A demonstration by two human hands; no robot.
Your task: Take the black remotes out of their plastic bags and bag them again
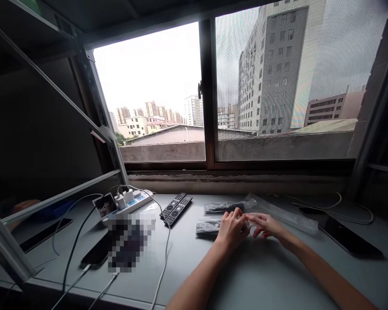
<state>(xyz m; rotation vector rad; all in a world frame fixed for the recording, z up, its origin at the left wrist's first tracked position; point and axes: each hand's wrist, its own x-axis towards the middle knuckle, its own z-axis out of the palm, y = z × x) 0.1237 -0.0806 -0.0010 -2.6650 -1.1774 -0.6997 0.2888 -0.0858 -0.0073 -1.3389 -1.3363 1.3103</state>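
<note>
My left hand (231, 227) and my right hand (264, 224) meet at the middle of the grey table (245, 275). Both close their fingers on the right end of a black remote in a clear plastic bag (208, 227) that lies flat. A second bagged remote (221, 207) lies just behind it. A long clear plastic bag (281, 211) stretches to the right of my hands. Two bare black remotes (176, 207) lie side by side further left.
A white power strip (129, 203) with plugs and cables sits at the left, beside phones (97, 254) on charge. Another dark phone (341, 232) and a white cable (336, 206) lie at the right. A metal shelf frame (58, 196) stands left; a window is behind.
</note>
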